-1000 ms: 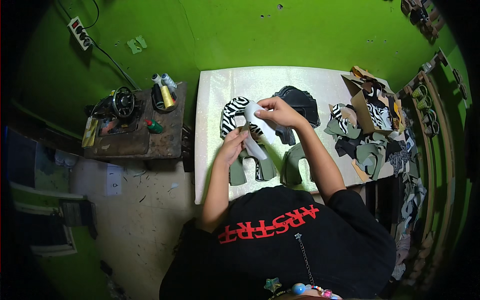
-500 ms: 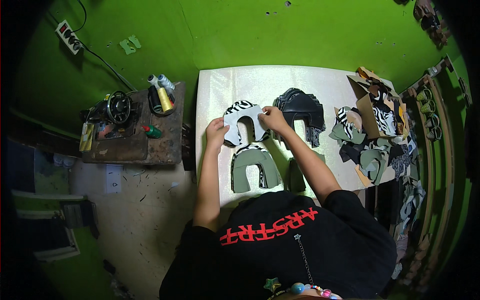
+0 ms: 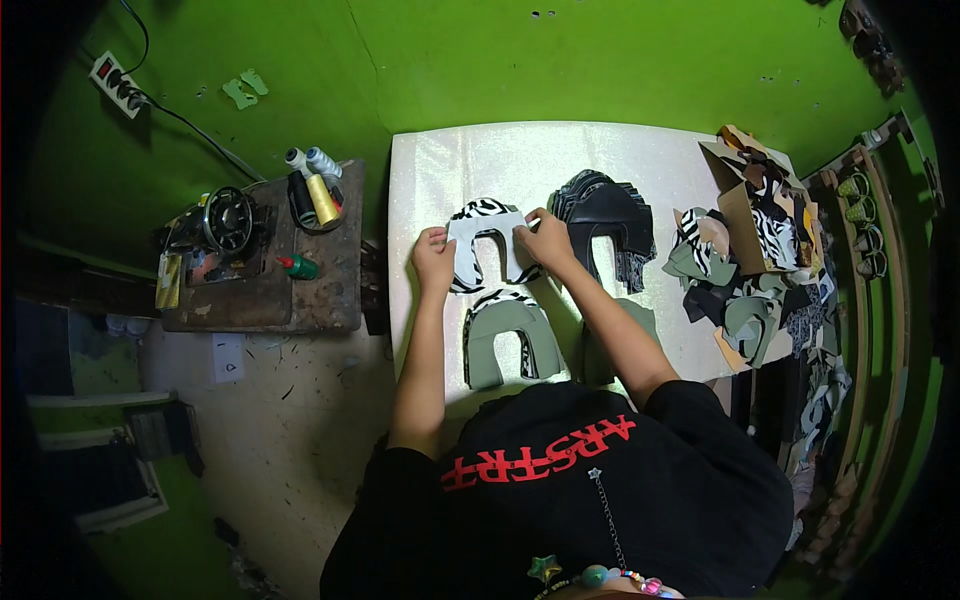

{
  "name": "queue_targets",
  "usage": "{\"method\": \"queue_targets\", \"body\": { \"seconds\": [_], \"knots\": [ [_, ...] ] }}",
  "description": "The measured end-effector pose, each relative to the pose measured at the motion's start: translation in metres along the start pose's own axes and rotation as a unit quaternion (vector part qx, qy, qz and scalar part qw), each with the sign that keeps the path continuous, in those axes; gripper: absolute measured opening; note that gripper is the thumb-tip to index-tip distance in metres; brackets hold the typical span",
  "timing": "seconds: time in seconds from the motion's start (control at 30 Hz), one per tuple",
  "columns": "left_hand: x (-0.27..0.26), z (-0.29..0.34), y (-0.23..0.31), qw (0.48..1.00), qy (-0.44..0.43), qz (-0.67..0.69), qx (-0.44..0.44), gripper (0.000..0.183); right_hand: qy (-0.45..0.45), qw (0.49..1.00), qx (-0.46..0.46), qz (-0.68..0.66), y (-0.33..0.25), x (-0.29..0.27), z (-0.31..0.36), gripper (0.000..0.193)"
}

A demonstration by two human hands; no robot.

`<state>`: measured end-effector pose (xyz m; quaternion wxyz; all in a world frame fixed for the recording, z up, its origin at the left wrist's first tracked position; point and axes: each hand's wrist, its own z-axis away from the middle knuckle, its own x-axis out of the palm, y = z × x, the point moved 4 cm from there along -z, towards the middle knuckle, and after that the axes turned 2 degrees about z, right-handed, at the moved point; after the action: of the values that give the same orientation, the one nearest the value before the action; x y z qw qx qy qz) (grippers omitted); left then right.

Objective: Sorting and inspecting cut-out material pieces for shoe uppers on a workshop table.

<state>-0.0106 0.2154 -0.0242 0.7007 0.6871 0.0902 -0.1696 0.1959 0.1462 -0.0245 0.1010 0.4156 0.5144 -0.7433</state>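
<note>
A white U-shaped cut piece (image 3: 487,224) lies over a stack of zebra-print U-shaped pieces (image 3: 482,207), their openings toward me. My left hand (image 3: 433,260) is closed at its left edge, thumb and fingertips on the rim. With thumb and fingers pinched, my right hand (image 3: 546,245) grips its right side. Just nearer to me is a stack of olive-green U-shaped pieces (image 3: 510,318), zebra print showing between its layers. Beyond my right hand sits a fanned stack of black U-shaped pieces (image 3: 606,208). My right forearm partly covers another olive-green piece (image 3: 598,352).
An open cardboard box (image 3: 738,215) of scraps stands at the table's right, with loose green, black and zebra offcuts (image 3: 750,315) beside it. On the left, a worn wooden sewing table (image 3: 325,290) carries a sewing machine (image 3: 228,222), thread cones (image 3: 320,200) and a green bottle (image 3: 302,267).
The whole view has shifted slightly. My left fingers sit a little higher along the white piece's edge; my right hand keeps its pinch at the other side.
</note>
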Motion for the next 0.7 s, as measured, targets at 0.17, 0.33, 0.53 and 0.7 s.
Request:
{"method": "queue_targets", "body": {
  "seconds": [0.17, 0.33, 0.53, 0.7],
  "knots": [
    [-0.010, 0.015, 0.011, 0.970, 0.105, -0.154, 0.157, 0.023, 0.045, 0.993, -0.020, -0.104, -0.015, -0.014, 0.012, 0.029],
    [0.031, 0.055, 0.034, 0.942, -0.286, 0.140, -0.108, 0.025, -0.033, 0.850, -0.006, -0.526, -0.018, -0.007, 0.016, 0.040],
    [0.040, 0.086, 0.056, 0.877, -0.398, 0.224, -0.150, 0.021, -0.138, 0.552, -0.019, -0.822, -0.048, -0.020, 0.037, 0.058],
    [0.023, 0.071, 0.051, 0.928, -0.298, 0.194, -0.108, 0.016, -0.071, 0.776, -0.053, -0.624, -0.032, -0.031, 0.031, 0.048]
  ]
}}
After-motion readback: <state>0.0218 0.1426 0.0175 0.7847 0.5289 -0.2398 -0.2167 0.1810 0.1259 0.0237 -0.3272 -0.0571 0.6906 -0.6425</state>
